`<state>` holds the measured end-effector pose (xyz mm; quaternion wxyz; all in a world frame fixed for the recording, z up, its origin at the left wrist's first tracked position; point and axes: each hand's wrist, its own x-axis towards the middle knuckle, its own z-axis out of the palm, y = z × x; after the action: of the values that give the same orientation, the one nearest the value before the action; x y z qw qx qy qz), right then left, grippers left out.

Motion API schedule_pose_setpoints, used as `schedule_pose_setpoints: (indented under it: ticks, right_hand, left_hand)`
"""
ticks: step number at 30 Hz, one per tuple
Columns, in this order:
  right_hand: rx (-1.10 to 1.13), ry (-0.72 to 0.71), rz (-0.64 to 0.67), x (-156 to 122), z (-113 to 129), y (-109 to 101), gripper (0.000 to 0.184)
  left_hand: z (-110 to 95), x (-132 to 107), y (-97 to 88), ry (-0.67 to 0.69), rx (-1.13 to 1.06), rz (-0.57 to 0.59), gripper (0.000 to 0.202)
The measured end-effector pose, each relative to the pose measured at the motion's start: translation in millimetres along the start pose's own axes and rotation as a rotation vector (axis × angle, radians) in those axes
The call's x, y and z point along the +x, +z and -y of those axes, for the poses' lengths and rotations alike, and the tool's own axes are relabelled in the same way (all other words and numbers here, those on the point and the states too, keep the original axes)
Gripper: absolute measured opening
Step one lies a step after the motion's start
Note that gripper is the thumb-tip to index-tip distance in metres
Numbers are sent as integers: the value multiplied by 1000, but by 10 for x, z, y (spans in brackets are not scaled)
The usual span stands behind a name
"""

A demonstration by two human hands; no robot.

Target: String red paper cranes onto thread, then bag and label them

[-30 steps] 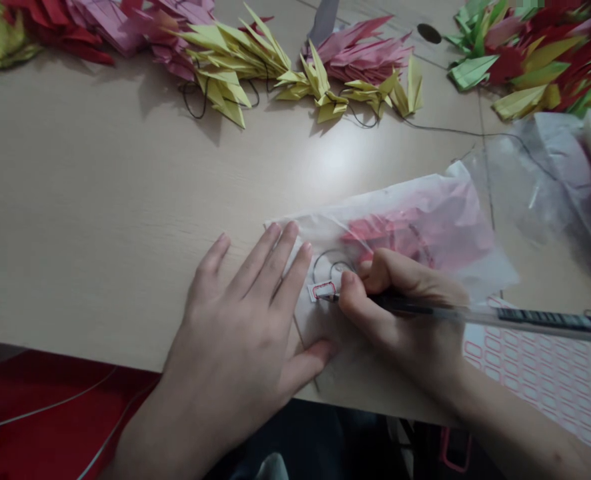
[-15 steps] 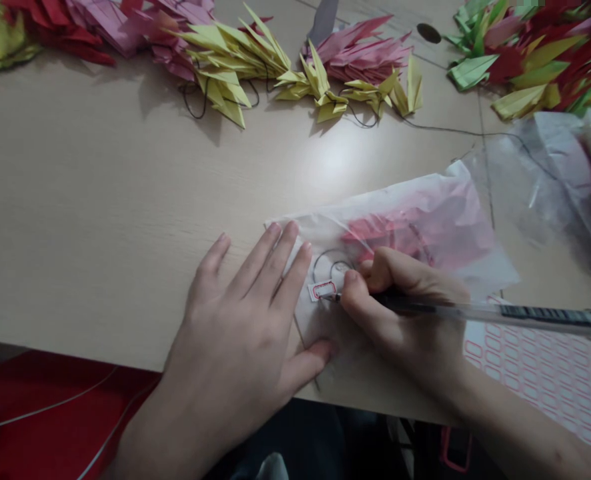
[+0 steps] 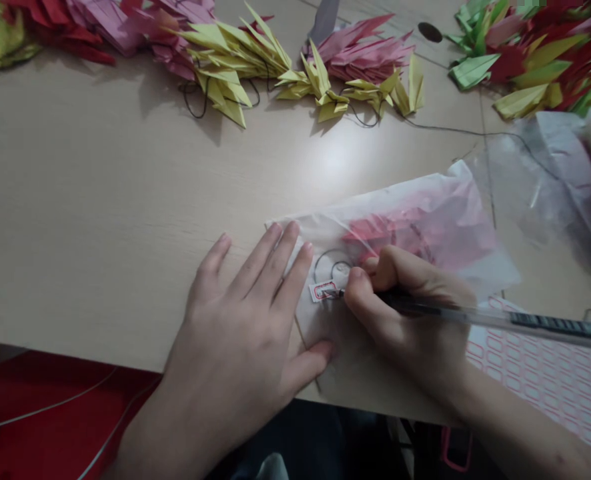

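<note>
A clear plastic bag [image 3: 440,200] holding pink and red folded paper pieces and a loop of dark thread lies at the table's front edge. A small white label with a red border [image 3: 321,291] is stuck on the bag's left end. My left hand [image 3: 245,320] lies flat with fingers spread, pressing on the bag's left end beside the label. My right hand [image 3: 405,313] is closed round a pen [image 3: 505,319], and the pen's tip touches the label's right side.
Strings of yellow, pink and red folded paper cranes [image 3: 255,60] lie along the far edge, with green and red ones [image 3: 530,53] at the far right. More clear bags [image 3: 560,173] lie at the right. A sheet of red-bordered labels [image 3: 540,373] sits under my right forearm.
My right hand and the pen have shifted slightly right and up along the label. My left hand has stayed put.
</note>
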<state>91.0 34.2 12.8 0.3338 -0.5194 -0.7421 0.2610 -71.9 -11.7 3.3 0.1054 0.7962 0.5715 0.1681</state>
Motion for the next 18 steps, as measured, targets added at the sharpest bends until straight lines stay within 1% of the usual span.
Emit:
schedule_pose_setpoints:
  ticks: [3,18]
  right_hand:
    - [4,-32,0,-4,-4,-1,34]
    - [-2,-14,3,-9,2,-6,35]
  left_hand:
    - [1,2,2,4,-4,-3,69]
    - [1,0,6,-6,1,16,70]
